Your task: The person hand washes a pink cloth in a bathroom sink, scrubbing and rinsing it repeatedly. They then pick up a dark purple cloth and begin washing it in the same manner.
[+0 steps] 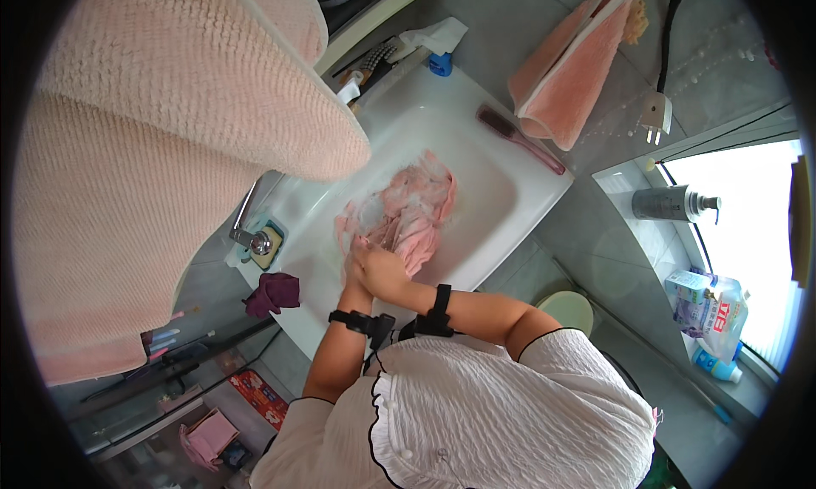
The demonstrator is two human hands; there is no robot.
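Observation:
A soapy, crumpled pink cloth (416, 204) lies bunched in the white basin (476, 187), with white suds over part of it. My right hand (384, 273) is closed on the cloth's near end. Pressed against it, my left hand (354, 273) grips the same end and is partly covered by the right hand. Fingertips of both hands are mostly hidden by the folds and by each other. Black straps circle both wrists.
A large pink towel (161, 123) hangs over the upper left. On the basin's rim are a pink hairbrush (520, 139), a dark purple cloth (274, 294), a faucet (255, 241) and a soap dish (270, 244). Bottles (671, 204) stand on the right windowsill.

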